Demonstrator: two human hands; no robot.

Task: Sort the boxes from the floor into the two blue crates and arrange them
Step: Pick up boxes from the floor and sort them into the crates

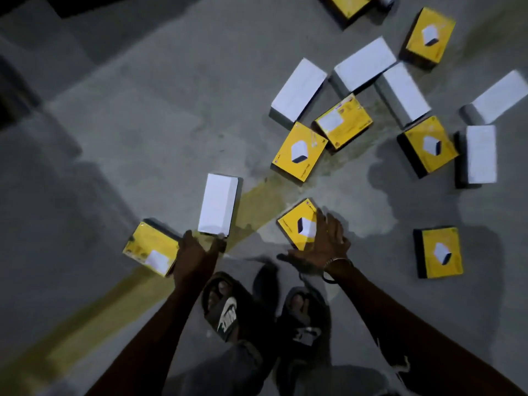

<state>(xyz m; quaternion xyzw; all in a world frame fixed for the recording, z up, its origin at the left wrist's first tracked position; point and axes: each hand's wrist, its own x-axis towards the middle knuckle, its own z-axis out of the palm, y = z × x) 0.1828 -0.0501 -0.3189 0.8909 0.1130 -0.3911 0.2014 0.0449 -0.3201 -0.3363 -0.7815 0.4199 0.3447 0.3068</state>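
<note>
The person is bending over the floor (143, 144), and both arms are reaching down to the boxes nearest to the feet; this is probably because the closest boxes are the easiest to collect first.

The right hand (323, 238) is lying with spread, nearly straight fingers on top of a yellow box (297, 224); it is covering the near corner of it but is not yet curling around it, so I judge it is only pressing or settling for a grip.

The left hand (197, 247) is reaching between two boxes; a white box (218, 204) is just ahead of its fingertips and a second yellow box (151, 250) is touching or almost touching its outer side; the fingers are dark and blurred, so I cannot tell how far they are open or if they are holding something.

The other boxes (371, 110) are lying scattered further ahead of the right hand and to its outer side, some touching each other; the blue crates are not showing in this view.

All boxes are flat rectangular cardboard with sharp edges; the yellow ones are having a printed picture and dark sides, the white ones are plain and smooth. The floor is grey rough concrete with a worn yellow painted stripe (85, 310) passing under both hands.
</note>
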